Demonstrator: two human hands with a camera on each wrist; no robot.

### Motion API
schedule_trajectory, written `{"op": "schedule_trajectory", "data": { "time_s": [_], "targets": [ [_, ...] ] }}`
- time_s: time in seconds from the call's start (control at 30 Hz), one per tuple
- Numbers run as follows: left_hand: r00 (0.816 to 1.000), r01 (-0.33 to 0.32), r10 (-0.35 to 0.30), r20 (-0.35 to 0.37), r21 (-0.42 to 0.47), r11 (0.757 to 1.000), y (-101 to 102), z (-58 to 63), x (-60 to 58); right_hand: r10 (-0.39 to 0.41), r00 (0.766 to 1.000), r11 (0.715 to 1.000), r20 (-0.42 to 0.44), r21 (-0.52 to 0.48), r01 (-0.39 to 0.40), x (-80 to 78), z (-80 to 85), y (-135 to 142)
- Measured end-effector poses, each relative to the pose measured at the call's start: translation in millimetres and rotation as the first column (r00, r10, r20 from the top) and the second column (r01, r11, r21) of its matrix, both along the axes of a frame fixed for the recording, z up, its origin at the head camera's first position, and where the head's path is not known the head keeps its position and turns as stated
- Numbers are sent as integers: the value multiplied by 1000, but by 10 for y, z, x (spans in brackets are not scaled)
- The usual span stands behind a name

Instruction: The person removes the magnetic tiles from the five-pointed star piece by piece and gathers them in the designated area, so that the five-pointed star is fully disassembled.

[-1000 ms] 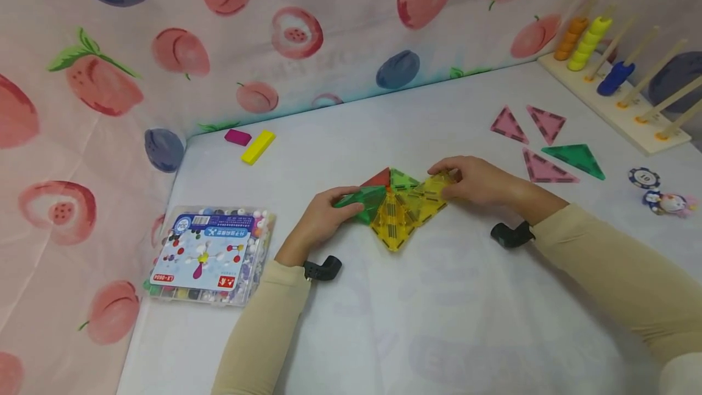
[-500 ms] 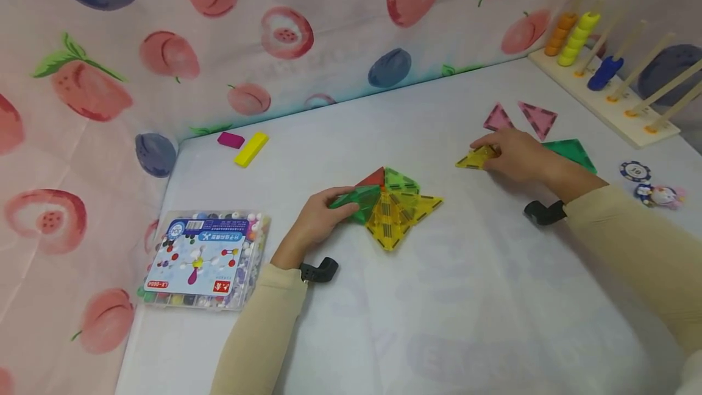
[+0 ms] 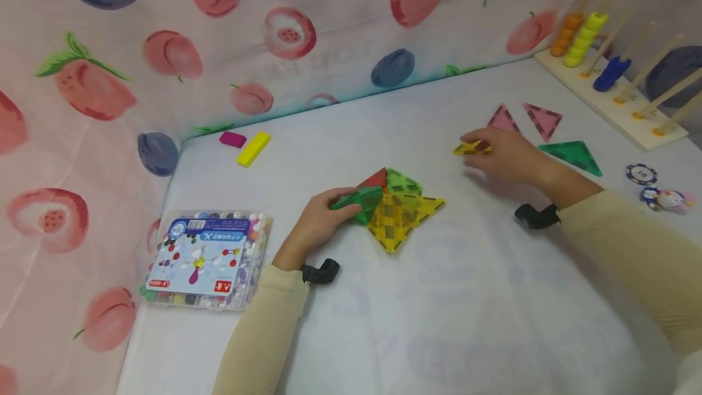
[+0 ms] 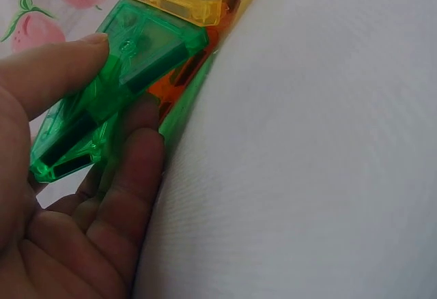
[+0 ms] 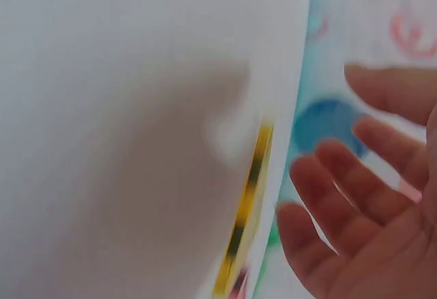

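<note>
I've got the yellow tile [image 3: 464,149] off the build [image 3: 390,219], towards the table's [image 3: 439,309] right edge, right hand [image 3: 507,154] released, left hand [image 3: 322,219] pinching green tile [image 4: 140,70].

My feed shows a white tabletop [image 3: 329,334]. Left: clear bead box [image 3: 205,258], magenta block [image 3: 233,139], yellow block [image 3: 254,149]. Middle: multicoloured tile cluster [image 3: 392,215]. Right: yellow tile [image 3: 466,149], two pink triangles [image 3: 543,120], green triangle [image 3: 573,156], poker chip [image 3: 641,174], small figurine [image 3: 666,198], wooden peg rack [image 3: 631,127] with rings.
</note>
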State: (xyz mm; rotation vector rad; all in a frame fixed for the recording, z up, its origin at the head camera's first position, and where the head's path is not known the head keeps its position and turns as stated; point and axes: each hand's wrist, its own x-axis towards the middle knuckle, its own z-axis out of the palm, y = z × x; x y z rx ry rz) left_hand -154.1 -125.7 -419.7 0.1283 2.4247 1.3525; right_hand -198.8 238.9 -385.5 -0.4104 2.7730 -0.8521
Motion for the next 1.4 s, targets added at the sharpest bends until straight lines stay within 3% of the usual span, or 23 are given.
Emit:
{"op": "schedule_trajectory", "data": {
  "time_s": [0.13, 0.23, 0.5, 0.67, 0.8, 0.9, 1.1, 1.4],
  "targets": [
    [1000, -2, 2, -12, 4, 1000, -9, 14, 6, 167, 985, 985, 47, -50, -165, 245, -43, -245],
    [1000, 5, -5, -21, 6, 1000, -8, 0, 1, 245, 966, 966, 86, -99, -237, 370, -70, -396],
    [1000, -5, 5, -17, 4, 1000, -2, -35, 5, 274, 960, 950, 63, -172, -261, 467, -95, -640],
    [1000, -2, 2, -14, 7, 1000, -7, -34, 2, 290, 957, 952, -5, -100, -289, 509, -124, -682],
    [1000, 3, -3, -12, 9, 1000, -7, -16, -2, 304, 953, 952, 5, -42, -304, 522, -103, -589],
    [1000, 3, -2, -7, 10, 1000, -5, -12, -3, 256, 966, 967, 33, 3, -256, 490, -72, -411],
    [1000, 4, -4, -5, 1, 1000, -5, 6, 1, 61, 994, 994, 86, 87, -69, 358, -70, 33],
    [1000, 8, -8, 1, 9, 1000, -4, 0, -1, 17, 995, 991, 99, 128, -30, 125, -36, 358]
  ]
}}
